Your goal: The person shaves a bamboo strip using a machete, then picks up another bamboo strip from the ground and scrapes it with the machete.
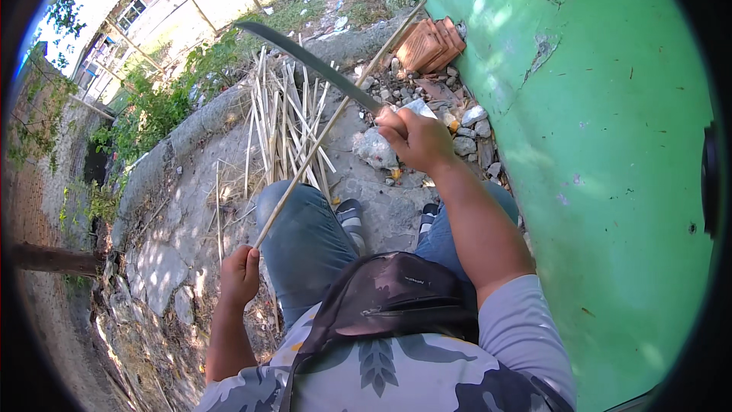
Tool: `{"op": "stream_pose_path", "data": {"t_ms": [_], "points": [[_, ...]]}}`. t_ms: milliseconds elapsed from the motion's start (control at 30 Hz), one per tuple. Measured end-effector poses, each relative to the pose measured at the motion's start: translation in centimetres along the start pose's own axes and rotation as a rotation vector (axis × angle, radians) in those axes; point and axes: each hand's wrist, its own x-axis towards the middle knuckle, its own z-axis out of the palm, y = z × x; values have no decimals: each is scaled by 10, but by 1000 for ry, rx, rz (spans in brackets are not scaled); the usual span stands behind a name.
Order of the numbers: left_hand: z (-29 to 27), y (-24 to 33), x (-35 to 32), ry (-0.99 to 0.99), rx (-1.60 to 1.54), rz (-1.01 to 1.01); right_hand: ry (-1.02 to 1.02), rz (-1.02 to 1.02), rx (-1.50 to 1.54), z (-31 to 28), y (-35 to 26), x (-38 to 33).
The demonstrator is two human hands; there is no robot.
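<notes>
Bamboo stick (328,126) stays steadiest clenched low in the left hand (240,275), so the machete (309,61), gripped by the right hand (415,140), should shave away from the knee.

A stack of red clay roof tiles (431,44) and grey rubble stones (465,126) beside a cracked green-painted wall (602,145).

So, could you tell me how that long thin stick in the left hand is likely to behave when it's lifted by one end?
The stick looks long and slender, so it probably feels light and flexes somewhat. The left hand grips only its lower end, so the far tip may wobble. Like the split strips piled on the ground, it could splinter under the blade held in the right hand.
</notes>
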Motion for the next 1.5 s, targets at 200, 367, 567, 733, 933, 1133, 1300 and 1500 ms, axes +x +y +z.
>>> {"op": "stream_pose_path", "data": {"t_ms": [200,367,567,733,933,1133,1300,1500], "points": [[4,-8,8,-31,-47,20,-117,-457,-23,7,-31,-10],[-11,-22,-19,-13,32,-19,21,83,-8,3,13,0],[-6,-21,-13,-67,-37,-48,46,73,16,16,2,-5],[15,-25,3,-72,-229,-69,-83,-395,11,13,-32,-10],[4,-31,-10,-119,-181,-110,-95,-44,-23,-4,13,0],[12,-33,-8,-60,-128,4,151,126,14,14,9,-1],[22,-30,9,-140,-450,-151,-3,-366,-6,19,-27,-7],[10,-27,3,-185,-396,-119,-23,-125,11,-1,0,0]]}}
